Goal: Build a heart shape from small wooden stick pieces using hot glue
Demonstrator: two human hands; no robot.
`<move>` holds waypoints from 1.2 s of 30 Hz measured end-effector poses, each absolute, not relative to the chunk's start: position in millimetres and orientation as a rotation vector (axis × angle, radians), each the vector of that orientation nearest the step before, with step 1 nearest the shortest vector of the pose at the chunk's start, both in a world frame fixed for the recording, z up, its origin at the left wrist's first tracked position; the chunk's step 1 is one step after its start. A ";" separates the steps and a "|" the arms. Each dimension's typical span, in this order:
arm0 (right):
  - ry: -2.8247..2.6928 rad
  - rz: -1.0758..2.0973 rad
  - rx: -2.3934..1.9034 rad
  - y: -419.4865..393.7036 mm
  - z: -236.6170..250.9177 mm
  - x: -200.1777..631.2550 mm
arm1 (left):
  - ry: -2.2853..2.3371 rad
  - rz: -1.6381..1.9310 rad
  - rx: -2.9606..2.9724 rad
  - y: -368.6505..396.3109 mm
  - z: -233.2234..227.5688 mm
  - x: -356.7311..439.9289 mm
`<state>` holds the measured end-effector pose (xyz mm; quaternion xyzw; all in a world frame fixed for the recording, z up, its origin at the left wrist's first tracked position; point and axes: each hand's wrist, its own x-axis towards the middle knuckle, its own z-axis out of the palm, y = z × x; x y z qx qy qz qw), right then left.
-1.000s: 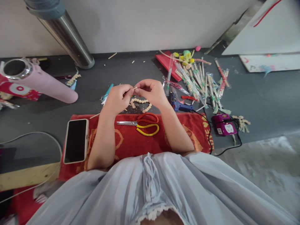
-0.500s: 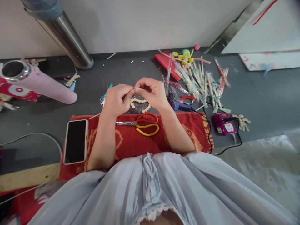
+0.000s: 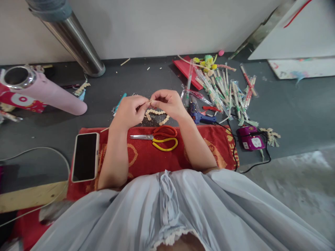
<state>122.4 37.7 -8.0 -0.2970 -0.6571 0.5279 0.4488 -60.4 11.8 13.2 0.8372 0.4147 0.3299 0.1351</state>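
Pinching one thin wooden stick [image 3: 150,101] from both ends: left hand [image 3: 130,111] curled shut on the near-left end, right hand [image 3: 169,103] closed on the other, fingertips of both nearly meeting. Held level and raised just above the heart-shaped ring of pale beads [image 3: 157,116], probably to keep the fine work close over the piece it belongs with. Heart lying flat on the dark desk [image 3: 288,104], just beyond the far edge of the red patterned cloth [image 3: 146,157]. Forearms propped on that cloth, likely for steadiness.

Placed relative to the cloth: scissors with red and yellow handles [image 3: 157,137] on its far middle, blades pointing left, within easy reach below the hands; black-screened phone [image 3: 85,157] on its left end. Right of the cloth's far corner, a blue glue gun [image 3: 202,117], its black cord running to a purple plug adapter [image 3: 250,142]. Further beyond, a loose heap of wrapped sticks [image 3: 222,92]. Far to the left of the cloth, a pink tube [image 3: 52,96] on its side.
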 end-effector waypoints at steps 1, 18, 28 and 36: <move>-1.621 1.321 -0.725 38.0 -8.8 122.4 | 1.207 0.934 2.414 12.0 13.1 -60.7; -2.040 0.663 -1.692 50.0 -29.9 134.3 | 1.851 0.144 2.092 22.3 -1.2 -65.3; -1.736 0.831 -1.173 49.6 -25.2 134.2 | 1.567 0.707 2.183 25.4 -7.7 -68.3; -1.712 0.490 -0.952 22.0 11.6 139.4 | 1.265 1.127 2.016 2.8 27.0 -58.1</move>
